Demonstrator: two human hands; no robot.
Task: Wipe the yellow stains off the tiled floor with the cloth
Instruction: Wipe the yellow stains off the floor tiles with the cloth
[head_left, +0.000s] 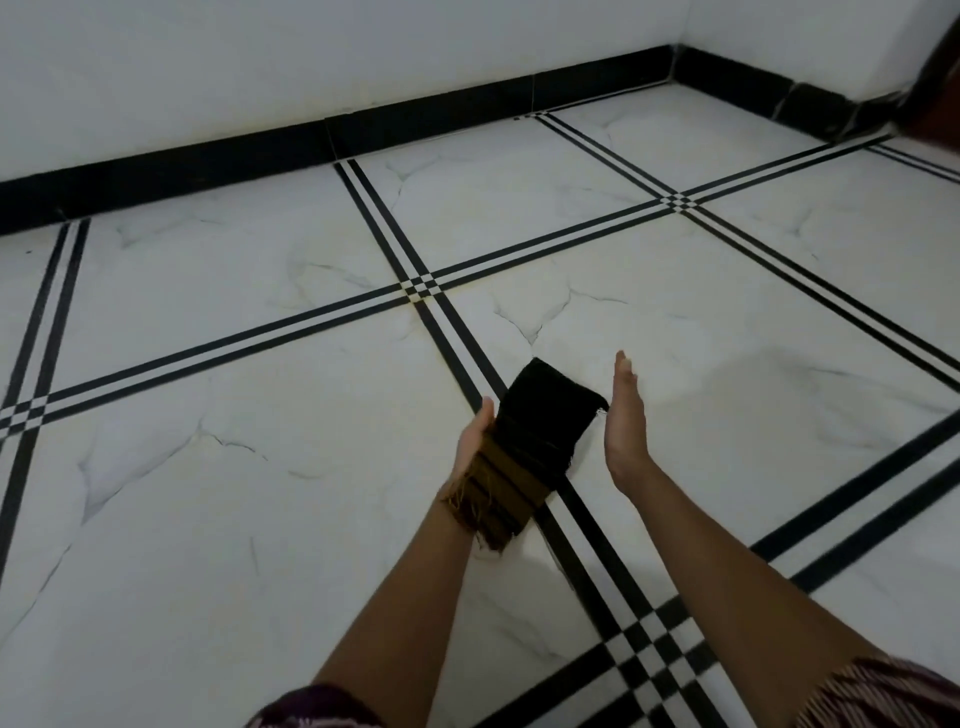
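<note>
A folded dark cloth (540, 415), black at the far end with brown stripes and a fringe near my wrist, lies across my left hand (472, 441), which is held palm-up above the floor with its thumb at the cloth's left edge. My right hand (626, 421) is straight and flat, palm facing left, just beside the cloth's right edge and holding nothing. Faint yellowish marks run along the grout by the tile crossing (422, 291). The white marbled tiled floor (260, 441) lies below both hands.
Double black lines divide the floor into large squares. A black skirting board (363, 130) runs under the white wall at the back and turns a corner at the far right. A dark brown object (935, 88) shows at the right edge.
</note>
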